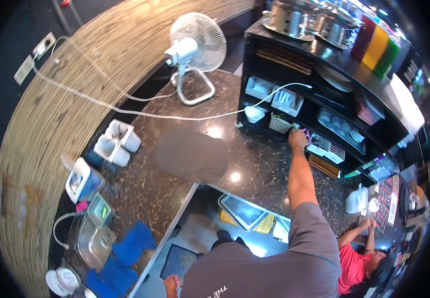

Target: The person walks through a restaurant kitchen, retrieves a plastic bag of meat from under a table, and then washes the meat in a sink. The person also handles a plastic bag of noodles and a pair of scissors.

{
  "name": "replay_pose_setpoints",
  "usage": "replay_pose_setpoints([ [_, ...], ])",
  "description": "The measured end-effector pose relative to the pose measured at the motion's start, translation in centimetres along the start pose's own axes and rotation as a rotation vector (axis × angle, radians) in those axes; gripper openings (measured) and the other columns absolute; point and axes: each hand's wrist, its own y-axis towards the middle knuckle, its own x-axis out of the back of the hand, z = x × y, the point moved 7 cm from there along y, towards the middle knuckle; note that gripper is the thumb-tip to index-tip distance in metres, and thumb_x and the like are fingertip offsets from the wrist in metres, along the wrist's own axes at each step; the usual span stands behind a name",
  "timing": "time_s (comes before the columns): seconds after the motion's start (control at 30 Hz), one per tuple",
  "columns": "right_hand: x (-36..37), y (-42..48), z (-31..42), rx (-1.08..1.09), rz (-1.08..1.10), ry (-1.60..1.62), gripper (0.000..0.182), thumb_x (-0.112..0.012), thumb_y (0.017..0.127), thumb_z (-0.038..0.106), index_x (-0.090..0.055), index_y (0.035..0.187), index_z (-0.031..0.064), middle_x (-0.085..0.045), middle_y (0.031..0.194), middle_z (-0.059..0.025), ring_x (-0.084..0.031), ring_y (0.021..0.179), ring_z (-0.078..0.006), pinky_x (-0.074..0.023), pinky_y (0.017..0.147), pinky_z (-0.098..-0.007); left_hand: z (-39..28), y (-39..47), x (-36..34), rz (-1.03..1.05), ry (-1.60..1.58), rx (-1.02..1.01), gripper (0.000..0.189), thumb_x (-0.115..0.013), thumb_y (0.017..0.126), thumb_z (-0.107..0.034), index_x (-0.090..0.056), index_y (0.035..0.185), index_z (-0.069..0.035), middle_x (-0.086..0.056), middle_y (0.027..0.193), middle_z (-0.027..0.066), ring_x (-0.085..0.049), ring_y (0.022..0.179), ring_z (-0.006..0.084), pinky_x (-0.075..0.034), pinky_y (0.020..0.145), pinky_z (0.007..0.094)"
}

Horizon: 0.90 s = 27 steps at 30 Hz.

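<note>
My right hand [297,138] reaches into a low compartment of the black shelf unit [241,82]. It is at a small purple item [307,136], between a light perforated basket [280,123] and a white divided bin [318,145]. The fingers are partly hidden, so whether they grip anything does not show. My left hand [172,282] hangs low beside my body, away from the dark marbled counter [259,164]; its fingers look loosely curled and I make out nothing in them. A dull grey oval patch [194,154] lies on the counter before me.
A white fan [198,43] stands at the back, its cable [144,114] crossing the view. White containers [118,141], a metal sink [93,242] and blue cloths [135,244] are at left. Metal vessels top the shelf. Another person in red [354,268] is at the lower right.
</note>
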Motion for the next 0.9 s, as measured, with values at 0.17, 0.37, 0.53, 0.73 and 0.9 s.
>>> replay_pose_setpoints([
  [0.17,4.0,-0.1,-1.4,-0.113,0.071,0.09,0.041,-0.062,0.081,0.034,-0.06,0.104,-0.0001,-0.065,0.106,-0.0224,-0.062,0.102,-0.0356,-0.0494,0.088,-0.0424,-0.9,2.2,0.5,-0.032,0.007,-0.021,0.011,-0.054,0.087,-0.01,-0.059,0.083,-0.002,-0.061,0.072,0.0075,-0.059,0.056,0.0177,-0.046,0.043,0.0299],
  [0.37,4.5,-0.3,-1.2,-0.121,0.118,0.096,0.049,-0.062,0.082,0.04,-0.057,0.111,0.0002,-0.064,0.11,-0.0215,-0.062,0.104,-0.0355,-0.0493,0.089,-0.0424,-1.1,2.8,1.7,-0.039,0.026,-0.035,0.011,-0.054,0.088,-0.01,-0.06,0.086,0.0,-0.063,0.076,0.009,-0.06,0.058,0.0183,-0.047,0.045,0.0302],
  [0.53,3.5,-0.3,-1.2,-0.155,0.085,0.161,0.049,-0.063,0.083,0.04,-0.057,0.111,0.0006,-0.063,0.111,-0.0212,-0.061,0.104,-0.0353,-0.0493,0.088,-0.0447,-2.2,2.5,1.2,-0.015,0.076,-0.045,0.012,-0.055,0.087,-0.009,-0.06,0.087,0.001,-0.063,0.077,0.0095,-0.061,0.06,0.0189,-0.049,0.048,0.0303],
  [0.73,3.1,0.6,-1.3,-0.115,0.095,0.105,0.044,-0.064,0.08,0.035,-0.059,0.11,0.0031,-0.063,0.11,-0.0205,-0.063,0.101,-0.0341,-0.051,0.086,-0.043,-3.5,2.3,1.7,-0.013,0.128,-0.05,0.013,-0.056,0.087,-0.009,-0.061,0.089,0.003,-0.064,0.078,0.01,-0.062,0.063,0.0197,-0.051,0.052,0.0303],
  [0.9,4.9,-1.0,-0.5,-0.166,0.007,0.229,0.05,-0.059,0.082,0.043,-0.062,0.102,-0.0029,-0.064,0.106,-0.0243,-0.064,0.099,-0.0353,-0.0505,0.084,-0.0441,-3.9,2.3,1.6,-0.004,0.149,-0.062,0.014,-0.057,0.086,-0.008,-0.061,0.09,0.004,-0.064,0.079,0.0105,-0.063,0.065,0.0203,-0.052,0.055,0.0304],
])
